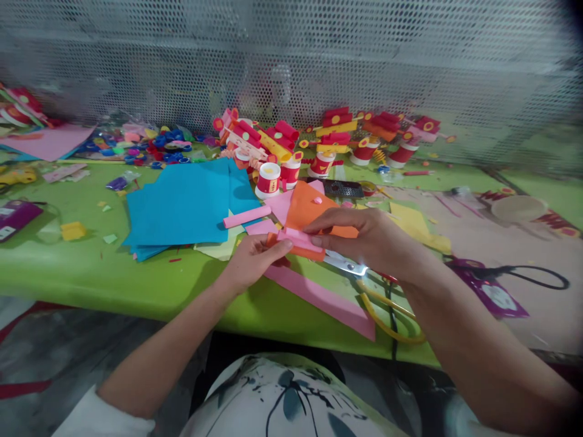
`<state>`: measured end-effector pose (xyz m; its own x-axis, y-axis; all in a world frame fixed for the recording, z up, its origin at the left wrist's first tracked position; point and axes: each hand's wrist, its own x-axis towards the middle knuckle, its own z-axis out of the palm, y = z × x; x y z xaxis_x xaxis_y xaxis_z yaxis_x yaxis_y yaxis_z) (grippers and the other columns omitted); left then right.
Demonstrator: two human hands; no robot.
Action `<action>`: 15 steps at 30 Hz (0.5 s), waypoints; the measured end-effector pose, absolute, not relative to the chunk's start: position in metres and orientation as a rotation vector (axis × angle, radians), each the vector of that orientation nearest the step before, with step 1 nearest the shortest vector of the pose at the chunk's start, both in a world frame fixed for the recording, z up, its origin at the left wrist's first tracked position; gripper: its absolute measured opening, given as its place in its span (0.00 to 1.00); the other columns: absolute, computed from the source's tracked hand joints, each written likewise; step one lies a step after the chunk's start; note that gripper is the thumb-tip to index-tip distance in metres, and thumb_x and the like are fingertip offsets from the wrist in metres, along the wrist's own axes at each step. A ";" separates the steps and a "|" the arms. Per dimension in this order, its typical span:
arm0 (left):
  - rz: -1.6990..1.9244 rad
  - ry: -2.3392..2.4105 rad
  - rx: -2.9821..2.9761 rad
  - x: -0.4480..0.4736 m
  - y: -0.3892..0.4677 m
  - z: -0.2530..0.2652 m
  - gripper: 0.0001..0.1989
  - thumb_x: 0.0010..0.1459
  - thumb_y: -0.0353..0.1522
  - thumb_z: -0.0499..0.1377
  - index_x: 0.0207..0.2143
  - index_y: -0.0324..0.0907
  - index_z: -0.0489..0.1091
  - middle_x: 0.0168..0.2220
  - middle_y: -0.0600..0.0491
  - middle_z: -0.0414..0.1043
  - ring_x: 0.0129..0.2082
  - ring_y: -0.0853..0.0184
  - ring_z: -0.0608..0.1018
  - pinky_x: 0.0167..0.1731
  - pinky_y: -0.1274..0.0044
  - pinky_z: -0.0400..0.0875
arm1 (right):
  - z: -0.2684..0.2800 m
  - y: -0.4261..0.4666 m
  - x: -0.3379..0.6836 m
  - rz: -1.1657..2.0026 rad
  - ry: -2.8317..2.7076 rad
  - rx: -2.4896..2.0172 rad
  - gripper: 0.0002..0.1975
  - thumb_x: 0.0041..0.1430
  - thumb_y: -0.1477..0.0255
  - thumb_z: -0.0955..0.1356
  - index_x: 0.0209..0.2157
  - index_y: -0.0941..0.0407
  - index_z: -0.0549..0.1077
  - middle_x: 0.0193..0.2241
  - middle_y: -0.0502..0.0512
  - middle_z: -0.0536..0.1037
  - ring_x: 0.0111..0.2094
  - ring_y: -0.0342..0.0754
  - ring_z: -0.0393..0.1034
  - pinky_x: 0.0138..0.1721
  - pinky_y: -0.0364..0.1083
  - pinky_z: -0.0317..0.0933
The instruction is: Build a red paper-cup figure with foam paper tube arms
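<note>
Over the table, both my hands are closed on a small orange foam roll (314,252). A pink foam piece (298,237) lies along its top. My left hand (249,260) grips the left end, thumb near the pink piece. My right hand (364,233) pinches the pink piece and the right end from above. Scissors (348,264) with yellow handles lie beneath my right hand. A long pink foam strip (323,300) slants below the hands. Beyond them rest an orange foam sheet (303,203) and a rolled pink tube (247,216).
Blue foam sheets (182,203) are stacked to the left. Several finished red, yellow and pink foam crafts (334,130) stand along the perforated back panel (291,54). Small colourful parts (150,145) lie at the back left. A purple badge (489,288) with a black cord sits at right.
</note>
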<state>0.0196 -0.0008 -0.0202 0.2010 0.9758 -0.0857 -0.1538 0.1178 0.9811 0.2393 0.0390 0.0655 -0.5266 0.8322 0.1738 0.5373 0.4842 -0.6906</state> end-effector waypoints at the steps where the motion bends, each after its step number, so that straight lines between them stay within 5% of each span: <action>1: 1.066 0.997 1.103 0.020 -0.001 -0.020 0.19 0.57 0.47 0.69 0.30 0.39 0.78 0.26 0.53 0.79 0.29 0.68 0.81 0.34 0.78 0.72 | 0.065 0.039 0.239 0.797 -2.240 -1.132 0.11 0.60 0.56 0.73 0.37 0.48 0.84 0.40 0.53 0.86 0.41 0.54 0.80 0.47 0.56 0.71; 15: 1.069 1.001 1.120 0.019 0.000 -0.022 0.19 0.57 0.47 0.69 0.31 0.39 0.80 0.26 0.52 0.80 0.29 0.68 0.81 0.34 0.77 0.72 | 0.063 0.038 0.238 0.825 -2.198 -1.151 0.10 0.58 0.59 0.74 0.36 0.49 0.85 0.37 0.52 0.86 0.37 0.51 0.79 0.43 0.52 0.71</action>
<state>0.0189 -0.0001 -0.0218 0.1994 0.9770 -0.0754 -0.1396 0.1045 0.9847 0.2375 0.0376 0.0635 -0.5034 0.8484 0.1639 0.5313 0.4534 -0.7157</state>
